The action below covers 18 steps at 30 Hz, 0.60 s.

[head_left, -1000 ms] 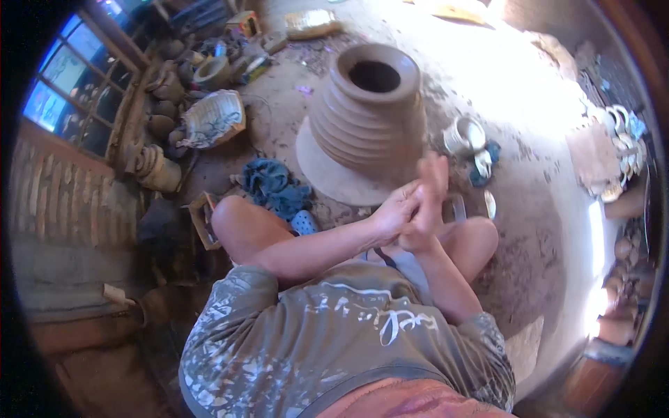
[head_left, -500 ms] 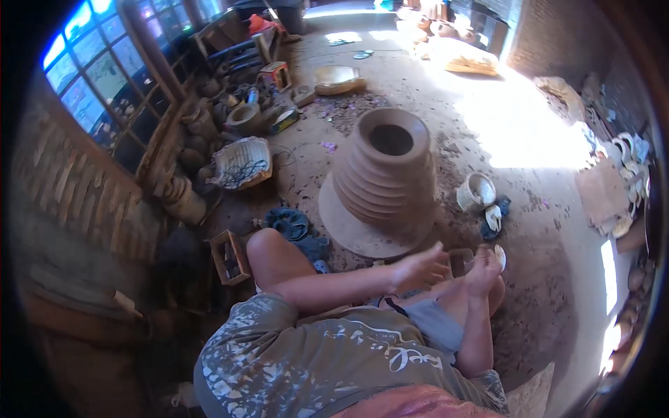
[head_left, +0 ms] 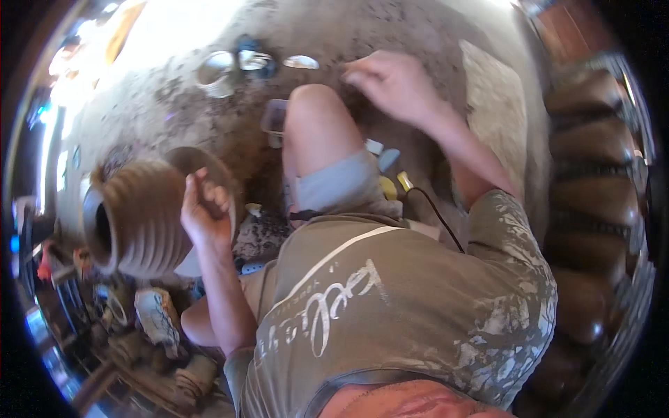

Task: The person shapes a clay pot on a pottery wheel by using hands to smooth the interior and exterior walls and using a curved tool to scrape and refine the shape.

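Fingers of the left hand (head_left: 203, 209) are curling loosely together, gripping nothing I can make out, and hovering just beside the ribbed wall of the clay pot (head_left: 136, 223), near its base. Judging by its damp look, the pot is likely heavy, soft and easily dented, so taking it low with flat palms seems wisest. Farther off, the right hand (head_left: 394, 83) is reaching down past the bent knee (head_left: 317, 118) toward the dusty floor (head_left: 418, 28), fingers bunched; whether it is pinching anything I cannot tell. Small bowls (head_left: 240, 63) are lying beyond it.
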Motion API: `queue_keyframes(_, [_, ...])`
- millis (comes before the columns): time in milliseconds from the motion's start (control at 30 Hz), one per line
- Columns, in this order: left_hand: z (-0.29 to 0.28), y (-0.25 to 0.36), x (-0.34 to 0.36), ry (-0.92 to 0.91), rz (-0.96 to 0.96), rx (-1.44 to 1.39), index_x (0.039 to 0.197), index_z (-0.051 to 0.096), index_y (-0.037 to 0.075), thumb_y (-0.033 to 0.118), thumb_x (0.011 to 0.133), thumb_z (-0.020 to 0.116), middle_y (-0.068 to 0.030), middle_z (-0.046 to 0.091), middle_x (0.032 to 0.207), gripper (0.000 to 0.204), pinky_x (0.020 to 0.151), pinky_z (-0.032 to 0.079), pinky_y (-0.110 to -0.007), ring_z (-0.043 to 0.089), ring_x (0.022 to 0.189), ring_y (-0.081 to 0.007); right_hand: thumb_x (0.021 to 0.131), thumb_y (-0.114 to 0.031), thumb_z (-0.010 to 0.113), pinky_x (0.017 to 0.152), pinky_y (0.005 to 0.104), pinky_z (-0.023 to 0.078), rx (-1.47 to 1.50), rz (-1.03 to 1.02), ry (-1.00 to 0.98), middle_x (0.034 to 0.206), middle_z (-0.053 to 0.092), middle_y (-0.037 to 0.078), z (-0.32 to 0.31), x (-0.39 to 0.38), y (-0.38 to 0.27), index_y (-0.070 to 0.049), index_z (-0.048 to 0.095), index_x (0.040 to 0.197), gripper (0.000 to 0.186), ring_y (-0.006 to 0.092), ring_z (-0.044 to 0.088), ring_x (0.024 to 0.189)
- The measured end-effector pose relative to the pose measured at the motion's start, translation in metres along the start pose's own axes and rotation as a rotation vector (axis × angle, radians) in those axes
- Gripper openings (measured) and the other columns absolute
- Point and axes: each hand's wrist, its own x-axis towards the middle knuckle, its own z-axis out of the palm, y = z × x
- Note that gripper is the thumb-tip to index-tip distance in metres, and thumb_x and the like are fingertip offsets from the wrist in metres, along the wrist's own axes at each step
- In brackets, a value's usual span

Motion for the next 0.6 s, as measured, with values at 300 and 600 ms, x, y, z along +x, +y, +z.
queue_keyframes(300, [-0.022,0.000,-0.009,-0.259,0.022,-0.008,0.133,0.059,-0.001,0.019,0.110,0.057,-0.0062,0.059,0.091,0.030,0.074,0.047,-0.032,0.056,0.084,-0.0190,0.087,-0.024,0.068,0.085,0.0513,0.057,-0.650,0.832,-0.964,0.099,0.076,0.023,-0.057,-0.328,0.284,-0.006,0.083,0.102,0.027,0.0418,0.073,0.093])
queue_keyframes(600, [-0.009,-0.011,0.000,-0.306,0.067,0.187,0.142,0.055,-0.004,-0.005,0.099,0.066,-0.0178,0.066,0.131,0.044,0.112,0.054,-0.037,0.061,0.133,-0.0333,0.078,-0.007,0.066,0.099,0.0494,0.056,-0.404,1.079,-1.316,0.128,0.073,0.023,0.007,-0.457,0.308,-0.003,0.080,0.119,0.043,0.0413,0.071,0.119])
